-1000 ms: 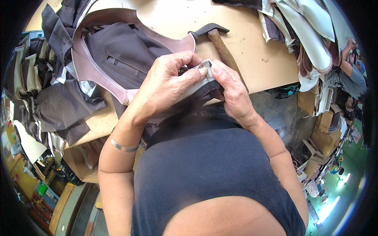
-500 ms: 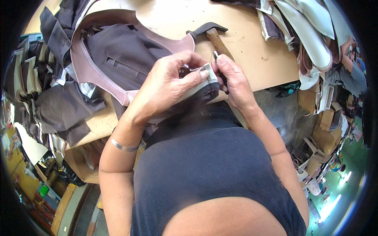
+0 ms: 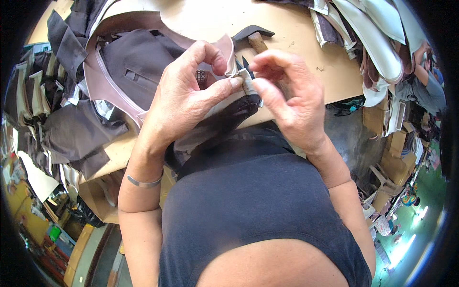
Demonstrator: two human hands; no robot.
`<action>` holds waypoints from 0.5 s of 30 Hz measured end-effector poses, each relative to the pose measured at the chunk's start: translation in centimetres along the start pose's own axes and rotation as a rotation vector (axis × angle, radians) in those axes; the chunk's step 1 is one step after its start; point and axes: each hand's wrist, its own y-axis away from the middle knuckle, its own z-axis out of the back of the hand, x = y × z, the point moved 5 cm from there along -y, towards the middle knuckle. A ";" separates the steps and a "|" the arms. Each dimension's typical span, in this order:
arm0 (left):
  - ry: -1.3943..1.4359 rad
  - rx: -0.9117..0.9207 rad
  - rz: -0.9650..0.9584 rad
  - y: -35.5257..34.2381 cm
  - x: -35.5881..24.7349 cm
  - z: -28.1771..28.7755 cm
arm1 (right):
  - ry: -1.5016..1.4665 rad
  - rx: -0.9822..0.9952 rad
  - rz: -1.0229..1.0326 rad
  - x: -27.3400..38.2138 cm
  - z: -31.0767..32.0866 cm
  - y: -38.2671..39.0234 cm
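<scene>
Pinching away at the near edge of the table [image 3: 311,62], the left hand [image 3: 184,88] has thumb and forefinger pressed onto the pale rim of a dark piece [image 3: 234,108], held up over that edge in front of the body! Just beside it comes the right hand [image 3: 296,93], thumb and forefinger apart, other fingers curled in, thumb tip close by the rim; touching or not, I can't tell. Two dark tips [image 3: 246,63] poke up between the hands, and whether the right fingers grip that tool is hidden. Behind lies the hammer [image 3: 253,32], handle partly covered. Left of it, a pink panel [image 3: 93,71] surrounds dark cloth [image 3: 143,57], while white strips [image 3: 373,43] pile toward the table's right edge!
</scene>
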 end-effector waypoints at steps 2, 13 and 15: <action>-0.008 0.046 0.036 -0.2 -0.2 -0.1 | -0.219 0.038 -0.182 -1.0 -0.4 -0.1; -0.874 -0.438 -0.652 4.2 -5.4 1.2 | -0.690 0.273 -0.539 -1.6 -2.7 -0.7; -0.711 -0.427 -0.725 5.9 -4.7 0.5 | -0.721 0.270 -0.525 -1.2 -3.3 -0.6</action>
